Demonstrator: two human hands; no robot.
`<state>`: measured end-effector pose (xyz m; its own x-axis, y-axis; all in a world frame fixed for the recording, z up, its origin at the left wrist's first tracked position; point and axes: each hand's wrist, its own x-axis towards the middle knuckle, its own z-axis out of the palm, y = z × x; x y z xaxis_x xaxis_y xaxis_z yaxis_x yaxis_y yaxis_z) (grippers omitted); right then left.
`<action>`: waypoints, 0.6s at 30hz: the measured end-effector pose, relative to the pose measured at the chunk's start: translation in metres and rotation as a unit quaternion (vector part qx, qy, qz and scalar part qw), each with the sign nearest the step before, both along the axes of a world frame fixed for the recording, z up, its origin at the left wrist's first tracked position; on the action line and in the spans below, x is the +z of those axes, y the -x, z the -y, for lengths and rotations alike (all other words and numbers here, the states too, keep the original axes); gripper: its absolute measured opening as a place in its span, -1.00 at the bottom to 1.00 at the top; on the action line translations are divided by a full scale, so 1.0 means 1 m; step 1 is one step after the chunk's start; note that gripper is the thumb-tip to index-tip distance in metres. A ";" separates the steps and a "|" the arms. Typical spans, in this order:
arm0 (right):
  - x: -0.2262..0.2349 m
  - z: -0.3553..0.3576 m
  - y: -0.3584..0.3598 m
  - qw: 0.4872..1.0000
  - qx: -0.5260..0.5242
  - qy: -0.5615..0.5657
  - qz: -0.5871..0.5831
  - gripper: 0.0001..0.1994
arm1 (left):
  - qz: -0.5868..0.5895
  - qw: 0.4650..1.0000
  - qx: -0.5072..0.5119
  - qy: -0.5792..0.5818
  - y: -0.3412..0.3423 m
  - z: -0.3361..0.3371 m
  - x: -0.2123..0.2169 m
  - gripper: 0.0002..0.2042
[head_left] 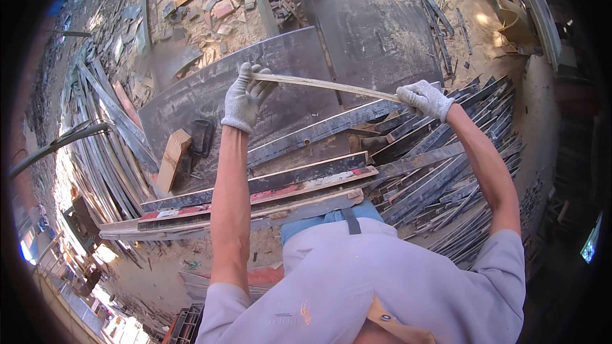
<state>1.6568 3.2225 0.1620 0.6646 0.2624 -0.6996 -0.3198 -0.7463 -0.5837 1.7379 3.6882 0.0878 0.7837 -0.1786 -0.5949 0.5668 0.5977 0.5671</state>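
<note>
Both of my hands wear grey knit gloves. My left hand (245, 97) is closed around one end of a thin, pale wooden strip (325, 85). My right hand (426, 99) grips the other end of that strip. The strip runs between my hands, held in the air above a dark plywood sheet (299, 57) and a stack of dark edged boards (306, 181) lying in front of me.
A pile of narrow dark strips (446, 185) lies at my right. More long strips (108, 146) fan out at the left. A short wooden block (172, 159) and a dark rectangular object (201, 137) rest on the sheet. Sandy ground with scraps (210, 6) lies beyond.
</note>
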 end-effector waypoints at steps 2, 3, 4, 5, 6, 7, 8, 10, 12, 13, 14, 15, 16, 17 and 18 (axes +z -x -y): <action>-0.007 0.008 0.006 0.998 -0.021 -0.030 -0.045 -0.27 | 0.002 0.998 0.017 -0.057 0.002 0.009 0.000 -0.57; -0.009 0.008 0.009 0.996 -0.036 -0.050 -0.062 -0.27 | -0.011 0.996 0.023 -0.084 0.002 0.010 -0.002 -0.56; -0.010 0.008 0.012 0.993 -0.051 -0.071 -0.078 -0.27 | -0.024 0.993 0.029 -0.110 0.001 0.012 -0.004 -0.55; -0.010 0.007 0.016 0.989 -0.066 -0.092 -0.094 -0.27 | -0.037 0.989 0.035 -0.136 0.000 0.014 -0.006 -0.54; -0.009 0.006 0.018 0.984 -0.071 -0.109 -0.119 -0.24 | -0.045 0.983 0.038 -0.174 -0.001 0.019 -0.005 -0.46; -0.010 0.008 0.017 0.975 -0.087 -0.126 -0.160 -0.23 | -0.056 0.974 0.036 -0.214 -0.004 0.024 -0.003 -0.43; -0.010 0.011 0.016 0.963 -0.103 -0.144 -0.201 -0.22 | -0.067 0.964 0.034 -0.254 -0.009 0.029 -0.002 -0.41; -0.007 0.012 0.014 0.942 -0.124 -0.188 -0.248 -0.19 | -0.070 0.941 0.014 -0.331 -0.010 0.036 -0.001 -0.30; 0.004 0.015 0.010 0.922 -0.176 -0.207 -0.278 -0.20 | -0.089 0.914 -0.056 -0.392 -0.014 0.037 0.005 -0.28; 0.007 0.016 0.009 0.910 -0.202 -0.215 -0.291 -0.20 | -0.098 0.897 -0.092 -0.421 -0.016 0.038 0.007 -0.27; 0.002 0.024 0.004 0.933 -0.181 -0.151 -0.272 -0.27 | -0.085 0.877 -0.123 -0.457 -0.018 0.037 -0.001 -0.26; -0.008 0.034 0.006 0.931 -0.182 -0.195 -0.250 -0.29 | -0.072 0.854 -0.151 -0.493 -0.019 0.033 -0.014 -0.25; -0.020 0.041 0.012 0.926 -0.185 -0.238 -0.229 -0.31 | -0.059 0.828 -0.181 -0.527 -0.019 0.034 -0.022 -0.23; -0.031 0.050 0.016 0.919 -0.187 -0.279 -0.206 -0.32 | -0.066 0.820 -0.204 -0.530 -0.019 0.035 -0.029 -0.22; -0.028 0.047 0.006 0.937 -0.133 -0.251 -0.204 -0.28 | -0.076 0.810 -0.226 -0.536 -0.017 0.033 -0.035 -0.21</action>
